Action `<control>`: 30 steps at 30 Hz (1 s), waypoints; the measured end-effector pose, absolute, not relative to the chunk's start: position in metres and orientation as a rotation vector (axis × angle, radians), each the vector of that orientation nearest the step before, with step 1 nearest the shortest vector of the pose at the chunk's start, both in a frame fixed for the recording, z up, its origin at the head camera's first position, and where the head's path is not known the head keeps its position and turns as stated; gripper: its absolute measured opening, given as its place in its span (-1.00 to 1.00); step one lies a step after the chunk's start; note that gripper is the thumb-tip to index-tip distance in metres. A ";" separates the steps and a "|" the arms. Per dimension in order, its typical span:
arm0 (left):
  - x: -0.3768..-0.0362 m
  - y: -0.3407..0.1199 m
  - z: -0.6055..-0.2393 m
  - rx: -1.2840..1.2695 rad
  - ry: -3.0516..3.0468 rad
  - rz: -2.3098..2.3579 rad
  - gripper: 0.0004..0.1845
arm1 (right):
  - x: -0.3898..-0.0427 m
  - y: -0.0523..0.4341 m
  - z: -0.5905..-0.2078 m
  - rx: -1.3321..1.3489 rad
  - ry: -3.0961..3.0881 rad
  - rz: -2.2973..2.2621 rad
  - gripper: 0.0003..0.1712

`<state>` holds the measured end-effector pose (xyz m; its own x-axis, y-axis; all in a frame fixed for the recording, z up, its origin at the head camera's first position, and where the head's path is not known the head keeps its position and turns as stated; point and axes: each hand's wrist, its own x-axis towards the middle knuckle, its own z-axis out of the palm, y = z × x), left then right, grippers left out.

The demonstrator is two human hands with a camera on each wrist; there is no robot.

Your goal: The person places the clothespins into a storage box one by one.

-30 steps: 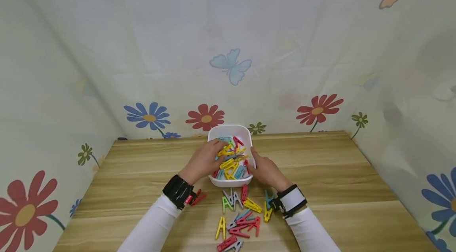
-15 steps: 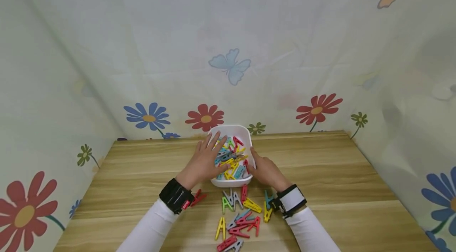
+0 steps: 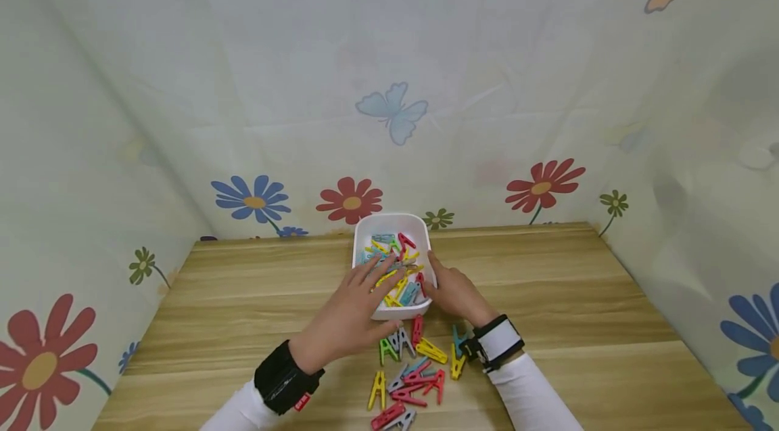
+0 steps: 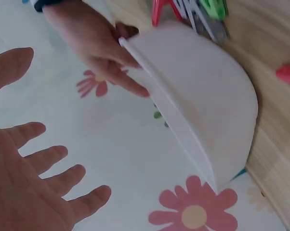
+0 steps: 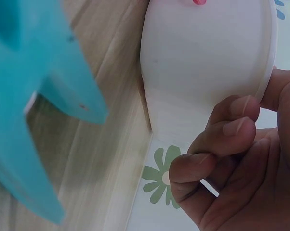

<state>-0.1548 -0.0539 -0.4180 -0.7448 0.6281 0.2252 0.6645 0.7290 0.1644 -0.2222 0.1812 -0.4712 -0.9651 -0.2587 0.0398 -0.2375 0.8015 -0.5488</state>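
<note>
A white plastic tub stands near the table's back edge, holding several colourful clothespins. My right hand grips its right rim; in the right wrist view the thumb is over the rim and the curled fingers touch the outer wall. My left hand hovers over the tub's near left corner, covering part of it. The left wrist view shows its fingers spread, with nothing held. In front of the tub lies a loose pile of clothespins in red, yellow, grey, green and blue.
The wooden table meets a flowered cloth backdrop at the back and sides. Beside my right wrist lie a blue clothespin and a yellow clothespin; a blue one looms close in the right wrist view.
My left hand has lifted from among the clothespins in the tub, spread its fingers and drawn back towards me. It now hides the red clothespin at left. My right hand keeps its grip.
</note>
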 end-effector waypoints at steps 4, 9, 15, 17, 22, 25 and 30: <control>-0.135 -0.051 -0.426 -1.165 -2.832 -0.314 -0.15 | -0.223 0.181 -0.471 -0.424 2.966 -0.885 -0.21; -0.116 -0.051 -0.436 -1.301 -2.890 -0.296 -0.22 | -0.224 0.180 -0.471 -0.424 2.976 -0.881 -0.20; -0.104 -0.051 -0.448 -1.379 -3.033 -0.329 -0.25 | -0.224 0.180 -0.472 -0.392 2.953 -0.878 -0.20; -0.101 -0.052 -0.453 -1.403 -3.075 -0.332 -0.26 | -0.224 0.180 -0.472 -0.383 2.939 -0.883 -0.19; -0.097 -0.053 -0.465 -1.451 -3.140 -0.315 -0.30 | -0.223 0.179 -0.471 -0.363 2.916 -0.886 -0.20; -0.097 -0.054 -0.471 -1.460 -3.175 -0.340 -0.33 | -0.222 0.179 -0.469 -0.351 2.915 -0.882 -0.20; -0.097 -0.055 -0.478 -1.480 -3.165 -0.392 -0.41 | -0.222 0.180 -0.471 -0.332 2.906 -0.889 -0.19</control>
<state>-0.0965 -0.0552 -0.4776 -0.5887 0.7724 -0.2385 0.6909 0.6339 0.3475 -0.2219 0.1797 -0.4705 -0.9729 -0.2306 -0.0173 -0.1814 0.8077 -0.5610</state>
